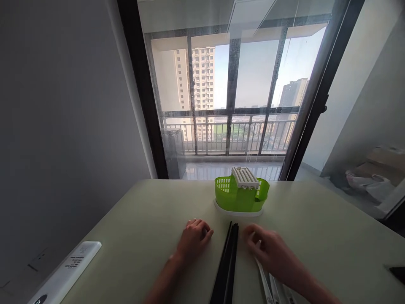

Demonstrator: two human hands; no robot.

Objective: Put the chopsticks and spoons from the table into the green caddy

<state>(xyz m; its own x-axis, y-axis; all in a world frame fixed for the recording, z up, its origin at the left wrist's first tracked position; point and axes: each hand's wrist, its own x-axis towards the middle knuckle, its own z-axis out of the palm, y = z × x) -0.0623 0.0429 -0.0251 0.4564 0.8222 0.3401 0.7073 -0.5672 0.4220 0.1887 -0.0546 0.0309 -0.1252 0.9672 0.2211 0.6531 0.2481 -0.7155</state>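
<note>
My left hand (196, 237) rests on the table, fingers loosely curled and thumb apart, with nothing in it. Just right of it lies a bundle of long black chopsticks (228, 265), tips pointing away from me. On their other side my right hand (265, 249) is bent over several slim white utensils (265, 283). Its fingertips are smeared by motion, and whether it grips a utensil cannot be made out. Their far ends are hidden under this hand. Beyond both hands stands a green slotted basket (240, 200) with a white lid and white base.
The pale table (142, 228) ends at a dark-framed glass door (229, 105). A long white box-like item with printed text (74, 266) lies at the left edge. Something dark (398, 272) sits at the right edge. A grey wall (69, 105) rises on the left.
</note>
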